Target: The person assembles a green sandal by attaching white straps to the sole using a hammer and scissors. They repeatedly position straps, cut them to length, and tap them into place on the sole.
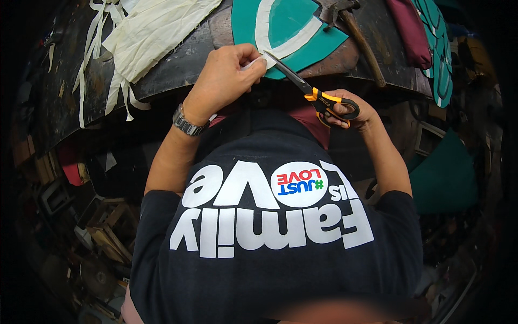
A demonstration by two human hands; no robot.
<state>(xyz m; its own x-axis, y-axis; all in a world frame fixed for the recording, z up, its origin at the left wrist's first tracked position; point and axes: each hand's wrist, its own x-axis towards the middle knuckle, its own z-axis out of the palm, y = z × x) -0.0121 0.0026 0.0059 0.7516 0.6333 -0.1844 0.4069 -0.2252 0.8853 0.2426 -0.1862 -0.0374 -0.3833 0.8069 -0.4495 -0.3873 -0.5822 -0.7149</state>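
My left hand (229,75) is closed, pinching the end of a white fabric strip (264,27). That strip runs in a curve along a green sheet piece (297,27) at the table's near edge. In my right hand (350,113) is a pair of scissors (302,83) with black and orange handles. Its dark blades point up and left, and their tips lie at the strip beside my left fingertips. Whether the blades are parted around the strip is hard to make out.
A hammer (364,46) with a wooden handle lies right of the green piece. Cream cloth (145,40) with loose strips (89,65) covers the table's left. Maroon material (410,32) and a stack of green pieces (440,65) sit far right. Below right hangs a green sheet (448,175).
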